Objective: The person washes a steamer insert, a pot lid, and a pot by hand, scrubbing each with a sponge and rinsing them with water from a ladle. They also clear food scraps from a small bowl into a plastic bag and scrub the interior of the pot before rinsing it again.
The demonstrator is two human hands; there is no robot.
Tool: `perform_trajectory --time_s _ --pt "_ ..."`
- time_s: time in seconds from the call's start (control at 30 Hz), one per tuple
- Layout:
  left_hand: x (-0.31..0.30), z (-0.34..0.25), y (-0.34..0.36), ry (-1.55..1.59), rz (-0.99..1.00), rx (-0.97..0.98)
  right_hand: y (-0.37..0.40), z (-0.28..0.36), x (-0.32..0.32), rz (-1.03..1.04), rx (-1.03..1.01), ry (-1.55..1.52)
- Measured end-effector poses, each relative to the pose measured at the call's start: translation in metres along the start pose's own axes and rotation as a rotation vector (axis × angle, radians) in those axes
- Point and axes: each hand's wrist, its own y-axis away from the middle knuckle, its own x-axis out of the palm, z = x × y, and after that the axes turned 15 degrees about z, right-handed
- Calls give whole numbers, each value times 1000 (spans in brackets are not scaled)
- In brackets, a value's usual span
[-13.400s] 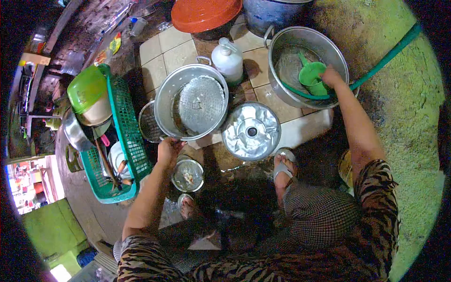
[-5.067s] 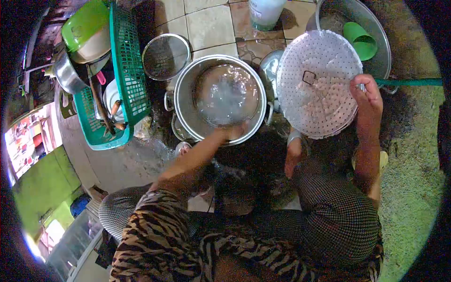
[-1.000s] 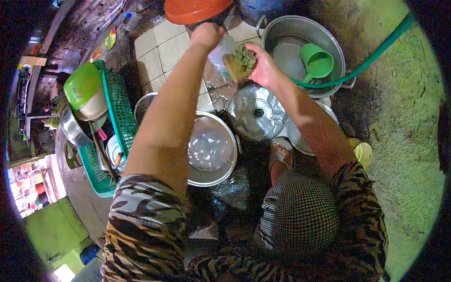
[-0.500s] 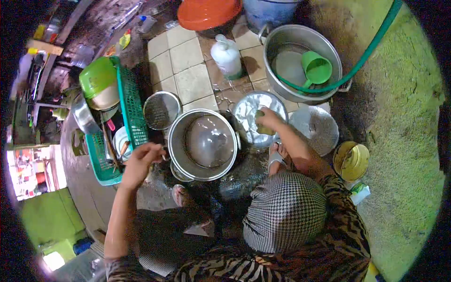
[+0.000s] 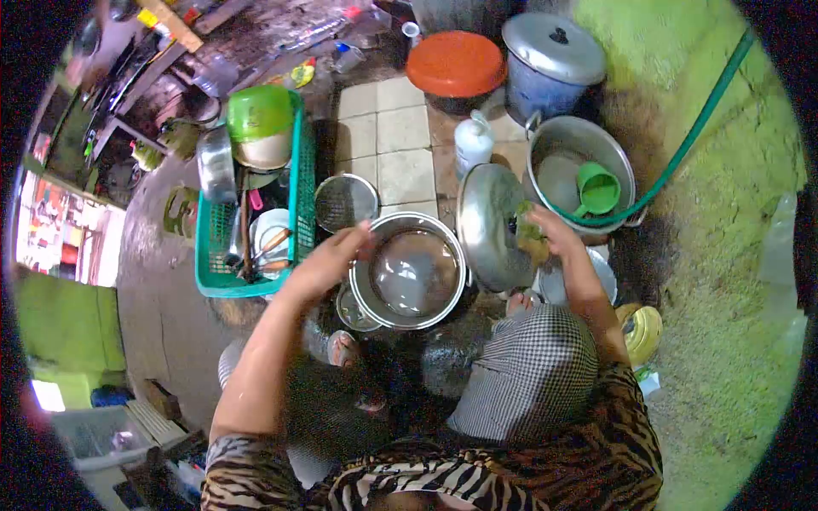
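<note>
The left hand (image 5: 328,262) is at a round silver metal pot (image 5: 412,323)'s left rim, its grip too blurred to tell. Right of that, the right hand (image 5: 559,235) grips a yellow-green sponge (image 5: 533,245) beside a tilted, domed silver lid (image 5: 487,226); apparently scrubbing, which calls for steadying the lid.

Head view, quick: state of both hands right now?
Left hand: by the left side of the pot; blurred, grip cannot be told.
Right hand: closed on the sponge, against the tilted lid; lid grip cannot be told.
</note>
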Motion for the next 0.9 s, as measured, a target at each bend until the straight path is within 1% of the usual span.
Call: perform_trajectory --time_s 0.03,0.07,0.1,0.17,0.2,0.23,0.27,0.3,0.33,0.37,0.4,0.43,0.47,0.5,0.53,0.57,0.63,0.67,0.7,0.73,0.77,0.8,0.83,0.87,0.9 --pt "1 5 -13 -40 27 15 0 18 24 63 -33 151" --pt "2 14 -32 82 54 -6 -13 23 23 71 16 340" --pt "4 16 -42 205 85 -27 -14 41 47 84 9 367" --pt "15 -38 -10 446 0 75 -4 79 121 150 70 865" --pt "16 -41 -12 449 -12 91 0 91 150 218 73 961" --pt "16 -36 -22 516 -142 236 -1 98 166 219 63 978" --pt "12 -36 -24 579 -267 386 -2 105 179 258 44 1087" --pt "8 -41 -14 574 -266 404 0 110 192 292 25 1192" --pt "5 -44 -5 452 -371 429 12 117 213 117 -54 1259" --pt "4 -46 4 332 -475 455 24 135 233 197 -60 1129" --pt "5 -46 9 277 -547 472 21 142 233 124 -147 1000" --pt "5 -45 13 280 -539 489 25 149 243 52 -229 872" --pt "5 -44 17 266 -583 480 33 156 252 17 -246 762" --pt "4 -41 19 251 -625 468 44 161 277 -17 -263 650" --pt "2 -36 15 297 -616 481 45 161 291 -7 -323 530" --pt "5 -31 11 301 -611 497 43 158 300 36 -328 474" --pt "8 -29 11 160 -729 611 33 131 329 -134 -413 785" --pt "17 -43 33 217 -672 553 20 109 337 -270 -545 968" --pt "20 -40 21 270 -689 627 5 90 336 -408 -678 1145" --pt "22 -47 34 223 -659 617 -8 84 331 -310 -867 955" --pt "23 -52 46 178 -630 599 -18 87 319 -300 -877 958" --pt "22 -53 44 142 -660 714 -17 90 312 -384 -865 709" --pt "23 -51 43 134 -670 715 -22 94 307 -459 -846 456" --pt "24 -49 41 100 -688 697 -30 88 306 -384 -866 193" --pt "24 -50 40 66 -700 680 -26 80 321 -476 -825 438"
